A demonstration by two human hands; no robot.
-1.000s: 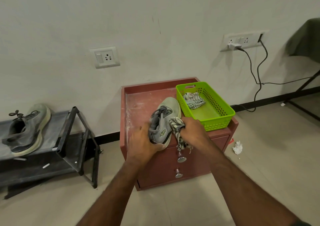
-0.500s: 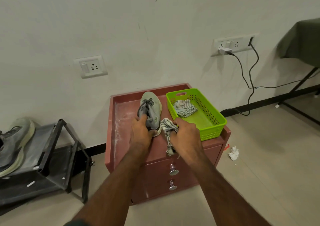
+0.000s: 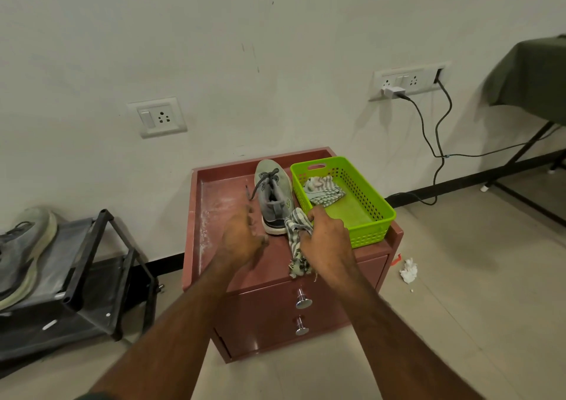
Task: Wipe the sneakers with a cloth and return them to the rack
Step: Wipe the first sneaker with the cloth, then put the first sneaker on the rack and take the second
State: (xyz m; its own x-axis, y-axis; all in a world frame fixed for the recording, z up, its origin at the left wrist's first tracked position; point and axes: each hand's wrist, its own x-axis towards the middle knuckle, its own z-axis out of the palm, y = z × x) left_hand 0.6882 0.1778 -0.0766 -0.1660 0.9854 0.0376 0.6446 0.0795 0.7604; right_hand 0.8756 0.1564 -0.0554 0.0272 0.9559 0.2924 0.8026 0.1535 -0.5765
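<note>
A grey sneaker (image 3: 273, 194) with a pale sole stands upright on the red cabinet (image 3: 226, 191), toe toward the wall. My left hand (image 3: 243, 240) hovers just in front of its heel, fingers apart, holding nothing. My right hand (image 3: 326, 240) is closed on a striped cloth (image 3: 295, 231) beside the heel, and the cloth's end hangs over the cabinet's front edge. The other sneaker (image 3: 21, 249) lies on the black shoe rack (image 3: 92, 255) at the far left.
A green plastic basket (image 3: 367, 212) with a second folded cloth (image 3: 323, 188) stands on the cabinet's right side, touching the sneaker. A crumpled tissue (image 3: 409, 271) lies on the floor at the right. Cables (image 3: 438, 154) hang from a wall socket toward a covered table (image 3: 526, 71).
My left hand has set the sneaker down on the cabinet and let go of it, drawing back. The right hand keeps hold of the cloth. The view has shifted to the right.
</note>
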